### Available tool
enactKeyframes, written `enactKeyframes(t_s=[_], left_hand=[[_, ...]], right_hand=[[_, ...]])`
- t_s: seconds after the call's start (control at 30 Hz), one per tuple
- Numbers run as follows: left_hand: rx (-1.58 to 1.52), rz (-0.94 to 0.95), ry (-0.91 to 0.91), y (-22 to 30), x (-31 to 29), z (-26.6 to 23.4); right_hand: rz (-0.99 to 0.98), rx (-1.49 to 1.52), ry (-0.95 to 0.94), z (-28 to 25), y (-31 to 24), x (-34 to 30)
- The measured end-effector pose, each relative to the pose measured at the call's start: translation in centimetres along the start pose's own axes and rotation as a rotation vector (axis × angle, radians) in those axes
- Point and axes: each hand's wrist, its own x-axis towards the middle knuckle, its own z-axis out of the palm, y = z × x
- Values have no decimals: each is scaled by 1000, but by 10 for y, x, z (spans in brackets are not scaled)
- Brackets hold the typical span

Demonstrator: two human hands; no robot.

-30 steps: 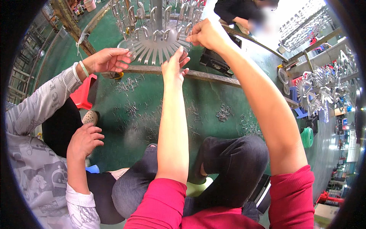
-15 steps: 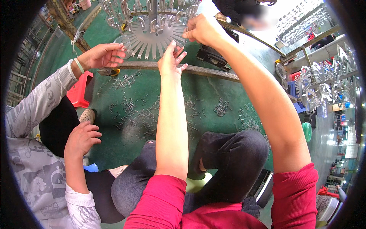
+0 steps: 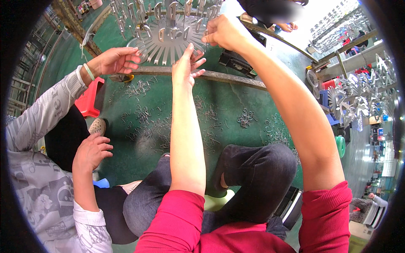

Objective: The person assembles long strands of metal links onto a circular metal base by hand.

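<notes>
Reaching to the slotted metal disc (image 3: 168,44), upper centre of frame: left hand (image 3: 185,67) spread, right hand (image 3: 223,33) pinched together, on what I can't tell. Bumping the disc could shake metal loops (image 3: 172,8) loose.

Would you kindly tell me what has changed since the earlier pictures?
The left hand has shifted slightly left, near the finned metal disc. No grasp or release is visible. The right hand stays by the disc's right edge; the co-worker's upper hand stays by its left.

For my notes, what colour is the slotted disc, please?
The disc is silver, clearest in the head view.
</notes>
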Motion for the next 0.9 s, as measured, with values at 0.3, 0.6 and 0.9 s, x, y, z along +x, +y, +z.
enactKeyframes(t_s=[0.3,0.6,0.9], left_hand=[[-65,149,147,-8,2,10],[-272,123,161,-6,-2,16],[-380,104,148,-7,-6,19]], right_hand=[[34,2,-26,-3,1,0],[13,-42,-15,0,3,-3],[-28,-21,36,7,-3,-6]])
